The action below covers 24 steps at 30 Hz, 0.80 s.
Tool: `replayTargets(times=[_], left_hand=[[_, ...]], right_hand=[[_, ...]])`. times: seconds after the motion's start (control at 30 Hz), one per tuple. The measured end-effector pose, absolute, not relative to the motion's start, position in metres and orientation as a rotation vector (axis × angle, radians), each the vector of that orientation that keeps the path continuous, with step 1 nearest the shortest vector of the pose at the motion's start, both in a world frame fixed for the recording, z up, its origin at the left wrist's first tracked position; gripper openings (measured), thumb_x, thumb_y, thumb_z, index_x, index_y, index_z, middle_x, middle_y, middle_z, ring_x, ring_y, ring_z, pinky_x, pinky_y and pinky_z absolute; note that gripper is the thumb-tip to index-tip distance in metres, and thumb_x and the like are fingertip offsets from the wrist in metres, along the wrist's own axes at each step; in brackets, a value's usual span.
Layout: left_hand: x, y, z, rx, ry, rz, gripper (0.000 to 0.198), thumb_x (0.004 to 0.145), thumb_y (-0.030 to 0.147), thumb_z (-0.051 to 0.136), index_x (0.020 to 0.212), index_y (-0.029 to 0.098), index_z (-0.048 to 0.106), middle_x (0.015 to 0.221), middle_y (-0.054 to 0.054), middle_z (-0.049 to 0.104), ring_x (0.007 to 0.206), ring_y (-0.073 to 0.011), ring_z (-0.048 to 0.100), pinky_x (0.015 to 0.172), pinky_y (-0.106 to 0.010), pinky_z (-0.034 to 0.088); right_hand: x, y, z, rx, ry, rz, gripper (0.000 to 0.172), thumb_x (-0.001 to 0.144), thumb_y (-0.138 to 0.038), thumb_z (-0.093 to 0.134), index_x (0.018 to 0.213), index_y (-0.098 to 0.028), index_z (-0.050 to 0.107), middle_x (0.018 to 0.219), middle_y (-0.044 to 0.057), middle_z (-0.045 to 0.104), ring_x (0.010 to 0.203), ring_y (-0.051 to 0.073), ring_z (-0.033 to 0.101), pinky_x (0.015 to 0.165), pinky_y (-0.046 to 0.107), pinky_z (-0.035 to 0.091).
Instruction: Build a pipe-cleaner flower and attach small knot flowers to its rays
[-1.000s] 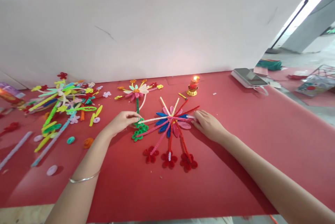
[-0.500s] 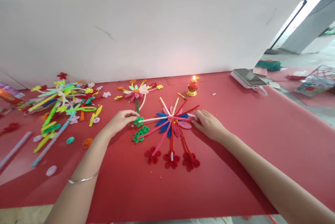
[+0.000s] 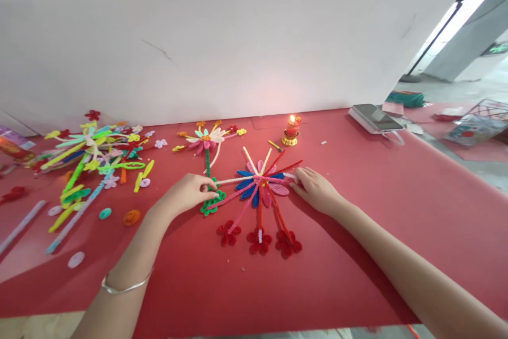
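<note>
A large pipe-cleaner flower [image 3: 247,191] with blue and pink petals lies flat on the red tabletop, with white, pink and red stems spreading from it. At its left, my left hand [image 3: 192,193] has thumb and forefinger curled round a small green flower [image 3: 215,182] at the end of a white stem [image 3: 234,181]. Another green flower [image 3: 212,205] lies just under the thumb. My right hand [image 3: 315,188] pinches a short whitish stem [image 3: 289,175] on the right side. Red flowers [image 3: 259,240] tip the lower stems.
A lit candle [image 3: 292,128] in a gold holder burns behind the flower, with a short yellow stick [image 3: 275,146] near it. A finished-looking flower [image 3: 205,140] and a heap of pipe-cleaner pieces [image 3: 91,140] lie left. At back right sits a phone on a white block [image 3: 375,118].
My left hand has shifted slightly right and down, its fingers now covering more of the upper green flower. The right hand stays in place on the whitish stem.
</note>
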<state>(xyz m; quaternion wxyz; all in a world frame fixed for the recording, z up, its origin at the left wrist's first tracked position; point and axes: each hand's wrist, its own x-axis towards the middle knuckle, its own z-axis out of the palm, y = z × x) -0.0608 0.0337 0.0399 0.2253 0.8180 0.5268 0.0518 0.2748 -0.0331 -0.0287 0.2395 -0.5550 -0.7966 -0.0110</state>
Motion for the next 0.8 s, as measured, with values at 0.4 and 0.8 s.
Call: replayTargets(times=[0.4, 0.8], left_hand=[[-0.0498, 0.025, 0.0447, 2.335, 1.413, 0.154, 0.023, 0.076, 0.033, 0.048, 0.067, 0.022, 0.066, 0.066, -0.004, 0.062, 0.058, -0.0171, 0.053, 0.05, -0.024, 0.03], [-0.0518, 0.027, 0.0354, 2.336, 1.406, 0.074, 0.016, 0.073, 0.038, 0.053, 0.07, 0.022, 0.057, 0.064, 0.0, 0.055, 0.055, -0.0156, 0.049, 0.049, -0.025, 0.029]], right_hand=[[0.2711, -0.0327, -0.0288, -1.484, -2.184, -0.038, 0.019, 0.088, -0.025, 0.037, 0.069, -0.022, 0.035, 0.067, 0.003, 0.051, 0.063, 0.017, 0.047, 0.06, 0.027, 0.035], [0.2703, -0.0318, -0.0305, -1.471, -2.189, -0.043, 0.017, 0.087, -0.023, 0.037, 0.071, -0.021, 0.037, 0.068, 0.004, 0.052, 0.064, 0.017, 0.048, 0.061, 0.027, 0.036]])
